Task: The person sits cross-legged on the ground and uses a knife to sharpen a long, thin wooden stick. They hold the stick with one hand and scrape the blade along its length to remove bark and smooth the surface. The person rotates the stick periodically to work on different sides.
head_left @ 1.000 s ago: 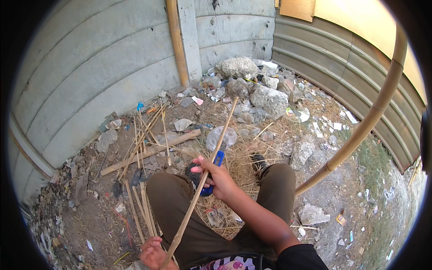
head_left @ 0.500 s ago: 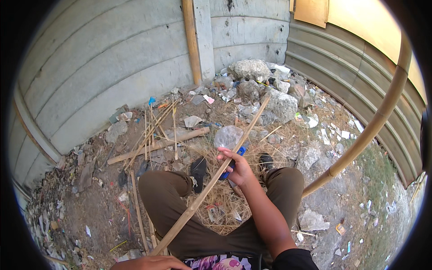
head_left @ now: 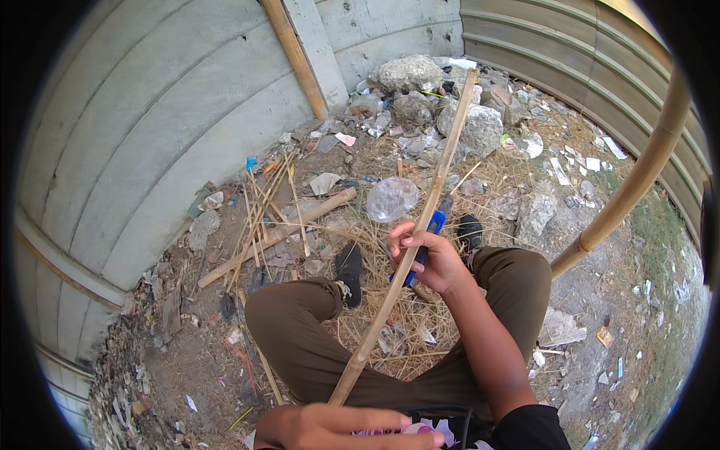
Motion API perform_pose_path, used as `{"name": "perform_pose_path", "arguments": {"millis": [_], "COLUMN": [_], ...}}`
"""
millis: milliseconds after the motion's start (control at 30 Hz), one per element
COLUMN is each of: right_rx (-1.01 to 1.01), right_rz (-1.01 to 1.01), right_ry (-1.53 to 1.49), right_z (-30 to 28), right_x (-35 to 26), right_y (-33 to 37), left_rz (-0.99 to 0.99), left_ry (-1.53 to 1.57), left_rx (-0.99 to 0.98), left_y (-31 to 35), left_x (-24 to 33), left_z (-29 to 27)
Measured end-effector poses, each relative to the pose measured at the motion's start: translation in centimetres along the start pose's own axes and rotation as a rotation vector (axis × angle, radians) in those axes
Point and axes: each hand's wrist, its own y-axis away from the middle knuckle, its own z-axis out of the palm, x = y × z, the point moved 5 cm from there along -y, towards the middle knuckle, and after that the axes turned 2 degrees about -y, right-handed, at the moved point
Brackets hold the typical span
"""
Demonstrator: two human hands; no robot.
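Observation:
A long split bamboo strip (head_left: pixel 375 326) slants from my lap up toward the rocks. My right hand (head_left: pixel 439 262) is closed around a blue-handled utility knife (head_left: pixel 434 224) lying against the strip, with thumb and fingers at the strip's middle. The knife's blade is hard to make out. At the bottom edge, my left hand (head_left: pixel 337 426) stretches its fingers to the right over my lap. The strip's lower end disappears behind that hand; whether it touches cannot be told.
A thick bamboo pole (head_left: pixel 630 191) rises at the right. Thin bamboo strips (head_left: pixel 262 206) lie crossed beside a wider bamboo piece (head_left: pixel 277 236). Beyond my feet are a clear plastic bag (head_left: pixel 392 199) and rocks (head_left: pixel 472 127). A concrete wall (head_left: pixel 172 142) and corrugated fence (head_left: pixel 570 67) stand behind.
The view has shifted. The strip stands steeper, its far end swung up and right. My left hand has come further into view with its fingers extended; my right hand keeps its hold.

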Motion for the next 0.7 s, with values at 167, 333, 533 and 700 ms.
{"name": "perform_pose_path", "arguments": {"millis": [167,333,533,700], "right_rx": [0.080,0.277,0.582,0.339], "right_rz": [-0.083,-0.221,-0.520,-0.640], "right_ry": [0.021,0.210,1.480,2.008], "right_z": [-2.0,-0.8,-2.8,1.9], "right_x": [-2.7,-5.5,-0.6,5.2], "right_y": [-0.3,-1.7,1.4,2.2], "left_rz": [-1.020,-1.587,-1.524,-1.573], "left_ry": [-0.083,0.971,0.942,0.875], "left_rx": [-0.012,0.122,0.495,0.673], "left_y": [10.4,18.0,17.7,18.1], "left_x": [-8.5,-9.3,-14.6,-13.8], "left_z": [5.0,10.2,11.1,10.2]}}
